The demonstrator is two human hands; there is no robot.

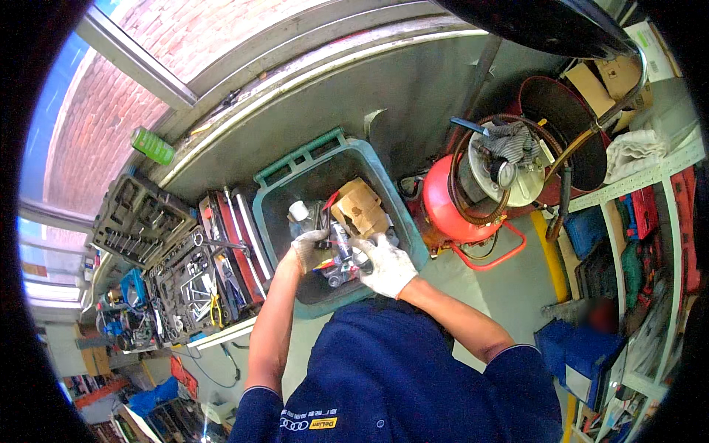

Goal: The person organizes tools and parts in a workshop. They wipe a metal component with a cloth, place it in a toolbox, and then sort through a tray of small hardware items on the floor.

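Note:
Both my hands wear pale work gloves and reach over a green plastic bin [267,221] with a dark inside. My left hand [306,251] is at the bin's left side, its fingers curled by a dark object I cannot make out. My right hand [388,267] is bent round a small silvery cylindrical piece [360,256], whose kind does not show. Between and below the hands lie bottles and other small discarded items. A crumpled brown cardboard box [360,208] rests beyond my right hand. Near it, a white-capped container [298,210] lies beyond my left hand.
To the left stand an open socket set case [140,221], a tool tray [185,288] and a red toolbox [236,251]. A red tank [447,199] with hoses stands to the right, before a dark red drum [550,96]. Shelving [613,244] runs along the far right.

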